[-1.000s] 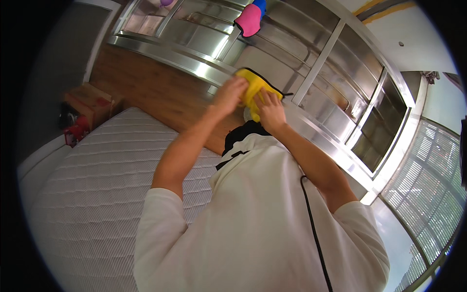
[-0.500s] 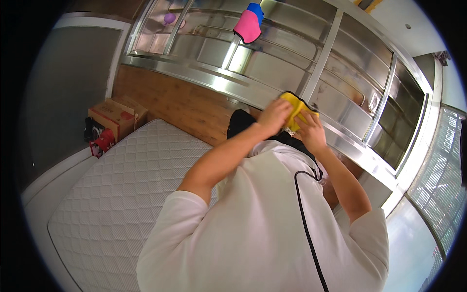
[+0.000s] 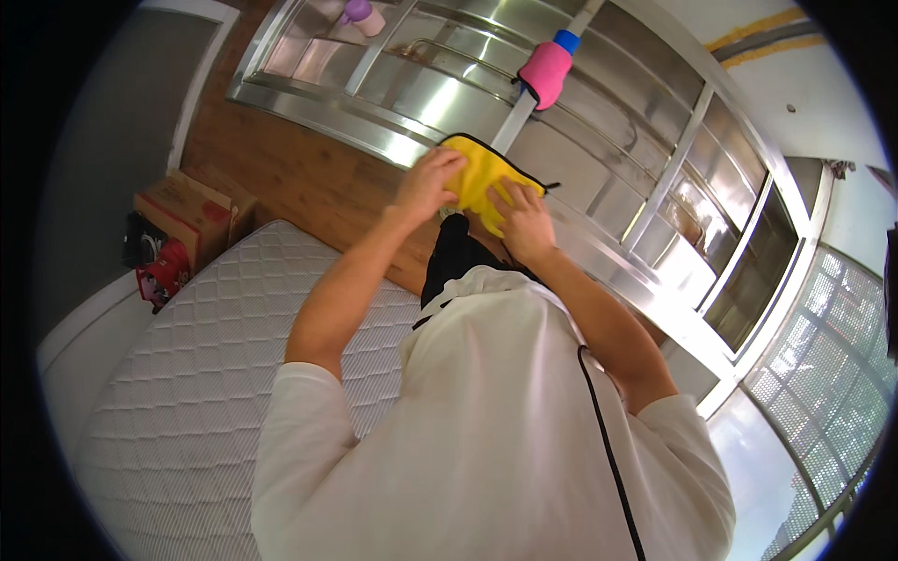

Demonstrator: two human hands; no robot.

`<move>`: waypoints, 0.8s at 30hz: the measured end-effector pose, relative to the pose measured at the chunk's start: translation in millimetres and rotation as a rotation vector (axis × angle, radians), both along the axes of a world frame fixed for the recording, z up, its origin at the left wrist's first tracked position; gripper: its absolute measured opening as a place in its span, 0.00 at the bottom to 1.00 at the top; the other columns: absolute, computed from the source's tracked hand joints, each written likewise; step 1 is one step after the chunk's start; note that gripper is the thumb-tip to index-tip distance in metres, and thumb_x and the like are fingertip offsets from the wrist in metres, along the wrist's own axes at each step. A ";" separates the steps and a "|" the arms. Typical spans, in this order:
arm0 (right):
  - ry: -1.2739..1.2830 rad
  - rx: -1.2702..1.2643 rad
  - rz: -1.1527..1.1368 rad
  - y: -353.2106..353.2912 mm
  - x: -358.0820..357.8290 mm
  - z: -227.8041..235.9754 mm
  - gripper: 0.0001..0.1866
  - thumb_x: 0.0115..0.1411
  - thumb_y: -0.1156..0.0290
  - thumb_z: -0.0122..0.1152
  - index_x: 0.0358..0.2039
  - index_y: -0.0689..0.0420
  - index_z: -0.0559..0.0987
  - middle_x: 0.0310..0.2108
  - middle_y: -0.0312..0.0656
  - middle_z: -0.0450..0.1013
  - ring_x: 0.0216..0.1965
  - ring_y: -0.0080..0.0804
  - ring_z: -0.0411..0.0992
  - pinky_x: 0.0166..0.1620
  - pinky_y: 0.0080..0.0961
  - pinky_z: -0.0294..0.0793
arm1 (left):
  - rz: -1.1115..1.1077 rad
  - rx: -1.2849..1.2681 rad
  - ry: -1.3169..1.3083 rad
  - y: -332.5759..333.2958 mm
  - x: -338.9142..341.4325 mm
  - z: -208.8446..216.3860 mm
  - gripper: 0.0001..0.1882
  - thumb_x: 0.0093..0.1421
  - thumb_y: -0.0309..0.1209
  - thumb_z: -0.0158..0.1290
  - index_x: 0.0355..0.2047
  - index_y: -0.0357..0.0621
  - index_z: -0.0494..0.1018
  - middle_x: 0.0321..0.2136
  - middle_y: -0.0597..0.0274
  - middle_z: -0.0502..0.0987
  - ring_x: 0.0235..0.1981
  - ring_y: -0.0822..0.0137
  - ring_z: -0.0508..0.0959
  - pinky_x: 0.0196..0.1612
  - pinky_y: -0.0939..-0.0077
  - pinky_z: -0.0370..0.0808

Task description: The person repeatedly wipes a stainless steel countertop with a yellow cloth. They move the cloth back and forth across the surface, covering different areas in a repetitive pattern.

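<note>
1. Closest to the head camera, I get the white shirt (image 3: pixel 486 421), with a black cord (image 3: pixel 603 439) running down its right side.
2. Past the shirt, I see the left hand (image 3: pixel 427 187) closed on the left end of a yellow cloth (image 3: pixel 479 173), fingers bent over its edge.
3. Opposite it, the right hand (image 3: pixel 527 227) holds the right end, fingers spread over the fabric. Between these 2 hands, the cloth hangs above the black trousers (image 3: pixel 460 254), its dark-trimmed edge uppermost.
4. To the left, I make out a quilted mattress (image 3: pixel 206 355) and, by its far corner, a cardboard box (image 3: pixel 182 217) beside a red item (image 3: pixel 165 266).
5. Farther off, a wooden floor (image 3: pixel 271 159) meets a metal cabinet (image 3: pixel 617 150). A pink cloth (image 3: pixel 544 73) with a blue top hangs on its frame; a purple-topped bottle (image 3: pixel 367 21) shows at upper left.
</note>
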State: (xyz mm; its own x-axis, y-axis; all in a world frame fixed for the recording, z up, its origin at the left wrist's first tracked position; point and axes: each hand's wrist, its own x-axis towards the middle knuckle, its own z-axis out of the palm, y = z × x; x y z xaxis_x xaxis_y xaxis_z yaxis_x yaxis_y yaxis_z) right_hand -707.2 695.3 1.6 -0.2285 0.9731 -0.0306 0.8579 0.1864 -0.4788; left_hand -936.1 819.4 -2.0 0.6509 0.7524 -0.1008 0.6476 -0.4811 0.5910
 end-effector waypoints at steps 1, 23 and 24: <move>-0.006 0.016 0.000 21.0 -23.0 -1.4 0.35 0.52 0.70 0.74 0.64 0.50 0.79 0.69 0.46 0.69 0.67 0.49 0.67 0.70 0.43 0.69 | -0.012 0.019 -0.018 13.4 -12.8 0.7 0.37 0.46 0.21 0.73 0.61 0.40 0.78 0.61 0.53 0.77 0.65 0.48 0.74 0.70 0.60 0.72; -0.020 0.016 0.122 62.5 -51.9 -11.3 0.31 0.57 0.73 0.72 0.62 0.60 0.76 0.70 0.50 0.68 0.75 0.54 0.60 0.76 0.48 0.62 | -0.071 0.113 -0.108 24.8 -41.9 -32.5 0.37 0.45 0.24 0.72 0.60 0.41 0.78 0.64 0.55 0.75 0.70 0.51 0.70 0.72 0.60 0.70; -0.009 0.048 0.133 76.7 -71.8 -15.7 0.35 0.57 0.71 0.73 0.66 0.58 0.75 0.73 0.50 0.66 0.77 0.52 0.59 0.76 0.47 0.62 | -0.020 0.116 -0.018 38.6 -65.5 -27.3 0.40 0.47 0.23 0.72 0.63 0.41 0.76 0.68 0.54 0.73 0.73 0.51 0.68 0.74 0.61 0.68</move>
State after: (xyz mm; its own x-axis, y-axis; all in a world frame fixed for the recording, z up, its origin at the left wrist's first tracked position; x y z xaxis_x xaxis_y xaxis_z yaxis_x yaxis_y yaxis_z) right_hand -779.0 772.0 -14.2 -0.3560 0.9344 0.0125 0.8282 0.3216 -0.4590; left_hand -1001.7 858.0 -29.3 0.6665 0.7455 -0.0021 0.6272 -0.5591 0.5422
